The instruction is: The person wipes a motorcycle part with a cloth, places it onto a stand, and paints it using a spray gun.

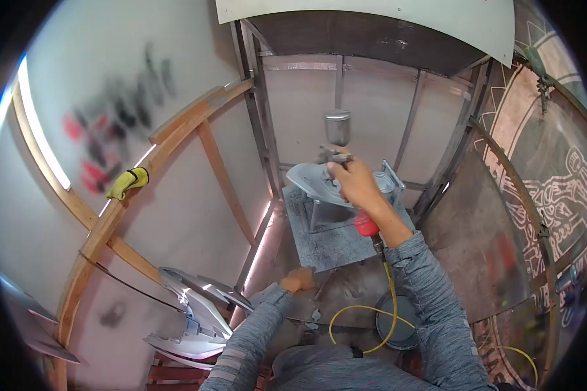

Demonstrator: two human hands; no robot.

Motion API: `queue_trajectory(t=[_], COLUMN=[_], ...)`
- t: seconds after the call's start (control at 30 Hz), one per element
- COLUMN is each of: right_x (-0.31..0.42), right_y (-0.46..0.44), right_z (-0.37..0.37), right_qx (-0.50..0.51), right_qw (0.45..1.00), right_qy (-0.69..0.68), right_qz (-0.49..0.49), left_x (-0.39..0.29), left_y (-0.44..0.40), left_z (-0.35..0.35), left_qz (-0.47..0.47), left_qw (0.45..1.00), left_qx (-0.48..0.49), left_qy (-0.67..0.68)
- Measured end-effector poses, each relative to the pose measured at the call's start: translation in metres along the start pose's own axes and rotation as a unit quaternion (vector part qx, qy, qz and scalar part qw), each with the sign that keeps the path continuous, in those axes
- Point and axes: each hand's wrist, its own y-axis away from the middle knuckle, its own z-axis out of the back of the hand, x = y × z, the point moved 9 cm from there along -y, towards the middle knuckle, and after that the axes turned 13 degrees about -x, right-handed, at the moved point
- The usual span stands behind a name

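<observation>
A spray gun (333, 156) with a metal cup (337, 128) on top is gripped in my right hand (357, 185), over the speckled board (339, 244). Below and left of the gun lies a pale grey curved panel (313, 182), raised on a support. A red part (366, 224) hangs under my right wrist, with a yellow hose (392, 293) running down from it. My left hand (298, 279) is low, near the board's front edge, its fingers curled; whether anything is in them is too small to tell.
White and grey fairings (195, 319) stand at the lower left. A yellow-green glove (128, 183) rests on the wooden rail (169, 133). A dark bucket (398, 322) sits on the floor beside the looped hose. A metal hood (372, 16) hangs above.
</observation>
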Motion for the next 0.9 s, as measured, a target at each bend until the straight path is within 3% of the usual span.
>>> queue_trajectory(t=[0.13, 0.2, 0.23, 0.3, 0.33, 0.4, 0.53, 0.57, 0.67, 0.73, 0.8, 0.9], right_x=[-0.015, 0.002, -0.001, -0.022, -0.013, -0.028, -0.069, -0.082, -0.1, -0.088, -0.084, -0.074], right_y=[0.003, -0.005, -0.004, -0.004, 0.006, 0.026, 0.033, 0.025, 0.021, 0.021, 0.022, 0.038], right_z=[-0.027, -0.008, 0.0, 0.018, 0.029, 0.028, 0.047, 0.059, 0.086, 0.097, 0.095, 0.075], right_qx=[0.068, -0.116, -0.117, -0.086, -0.085, 0.021, -0.009, -0.053, -0.102, -0.15, -0.138, -0.047], right_qw=[0.998, 0.954, 0.953, 0.99, 0.99, 0.998, 0.996, 0.997, 0.987, 0.983, 0.988, 0.995], right_qy=[0.007, 0.035, 0.035, 0.011, 0.013, -0.034, 0.022, 0.05, 0.118, 0.098, 0.072, -0.01], right_qz=[-0.013, 0.275, 0.276, 0.113, 0.113, -0.044, -0.084, -0.032, -0.035, 0.026, 0.012, -0.09], left_x=[0.0, -0.004, -0.002, 0.006, 0.009, 0.009, 0.006, 0.018, 0.025, 0.023, 0.024, 0.014], left_y=[-0.002, 0.004, 0.002, -0.002, -0.003, -0.006, 0.0, -0.011, -0.017, -0.021, -0.023, -0.019], left_z=[0.001, 0.013, 0.011, 0.002, -0.002, -0.002, 0.013, 0.001, -0.002, 0.001, -0.002, 0.005], left_qz=[0.002, 0.008, 0.006, 0.006, 0.005, -0.007, 0.011, 0.006, -0.002, -0.005, 0.002, 0.028], left_qw=[1.0, 1.0, 1.0, 1.0, 1.0, 0.999, 0.999, 1.0, 1.0, 1.0, 1.0, 0.999], left_qx=[-0.001, -0.005, -0.006, -0.01, -0.01, -0.033, -0.013, -0.021, -0.026, -0.022, 0.002, 0.007], left_qy=[-0.005, -0.003, -0.004, -0.022, -0.021, -0.013, -0.03, -0.023, -0.018, -0.022, -0.026, -0.045])
